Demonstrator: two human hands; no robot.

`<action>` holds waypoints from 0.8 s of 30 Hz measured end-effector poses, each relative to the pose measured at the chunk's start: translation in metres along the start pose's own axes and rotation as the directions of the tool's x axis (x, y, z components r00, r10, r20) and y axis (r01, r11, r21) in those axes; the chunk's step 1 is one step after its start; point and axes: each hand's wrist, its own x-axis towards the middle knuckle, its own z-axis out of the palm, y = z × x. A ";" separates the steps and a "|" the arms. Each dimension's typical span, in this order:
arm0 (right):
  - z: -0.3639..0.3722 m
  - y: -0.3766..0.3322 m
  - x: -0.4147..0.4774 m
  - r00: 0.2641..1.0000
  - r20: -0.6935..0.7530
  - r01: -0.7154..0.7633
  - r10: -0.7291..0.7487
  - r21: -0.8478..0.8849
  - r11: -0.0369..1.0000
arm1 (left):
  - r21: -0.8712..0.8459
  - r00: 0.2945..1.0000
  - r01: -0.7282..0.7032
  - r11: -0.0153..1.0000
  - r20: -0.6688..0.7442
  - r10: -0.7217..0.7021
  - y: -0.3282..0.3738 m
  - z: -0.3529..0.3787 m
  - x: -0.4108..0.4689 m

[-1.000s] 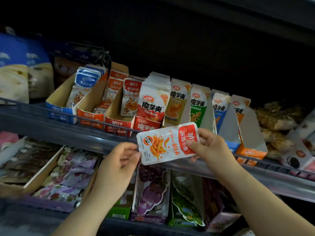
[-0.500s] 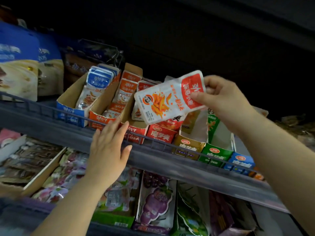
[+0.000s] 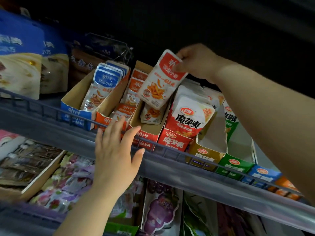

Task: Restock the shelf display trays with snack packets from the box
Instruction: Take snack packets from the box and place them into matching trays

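Note:
My right hand (image 3: pixel 196 63) pinches the red top of a white-and-red snack packet (image 3: pixel 159 82) and holds it upright, tilted, over a red cardboard display tray (image 3: pixel 147 133) on the upper shelf. One similar packet (image 3: pixel 151 114) lies in that tray below it. My left hand (image 3: pixel 117 150) has straight fingers resting against the shelf's wire rail in front of this tray. The supply box is out of view.
Left of that tray stand an orange tray (image 3: pixel 104 119) and a blue tray (image 3: pixel 75 114) with packets. To the right are red konjac packets (image 3: pixel 189 114) and yellow, green and blue trays (image 3: pixel 235 166). A grey shelf rail (image 3: pixel 187 174) runs across; more snacks lie on the lower shelf.
My right hand turned the packet from lying sideways to upright and brought it over the red tray. My left hand rose to the shelf rail.

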 end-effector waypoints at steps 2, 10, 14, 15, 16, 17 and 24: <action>0.003 0.000 0.009 0.998 0.062 -0.006 0.015 -0.136 0.991 | -0.009 0.999 0.000 1.000 -0.042 -0.001 -0.002 0.000 0.002; -0.007 0.011 0.018 0.973 0.184 -0.083 0.137 -0.275 0.958 | 0.022 0.995 -0.053 0.998 -0.086 0.055 -0.007 0.001 0.007; 0.000 0.006 0.019 0.964 0.238 -0.055 0.117 -0.251 0.966 | 0.026 0.990 -0.078 0.997 -0.115 0.080 -0.010 0.003 0.008; 0.005 0.004 0.021 0.962 0.248 -0.047 0.111 -0.248 0.968 | 0.024 0.989 -0.080 0.997 -0.120 0.082 -0.010 0.003 0.008; 0.009 0.002 0.023 0.960 0.261 -0.038 0.105 -0.250 0.968 | 0.017 0.988 -0.083 0.996 -0.126 0.084 -0.011 0.003 0.008; 0.014 0.001 0.025 0.957 0.272 -0.029 0.100 -0.253 0.967 | 0.009 0.988 -0.085 0.996 -0.132 0.086 -0.012 0.004 0.008; 0.039 0.005 0.035 0.944 0.301 -0.062 0.138 -0.249 0.967 | -0.023 0.985 -0.104 0.994 -0.139 0.100 -0.018 0.007 0.008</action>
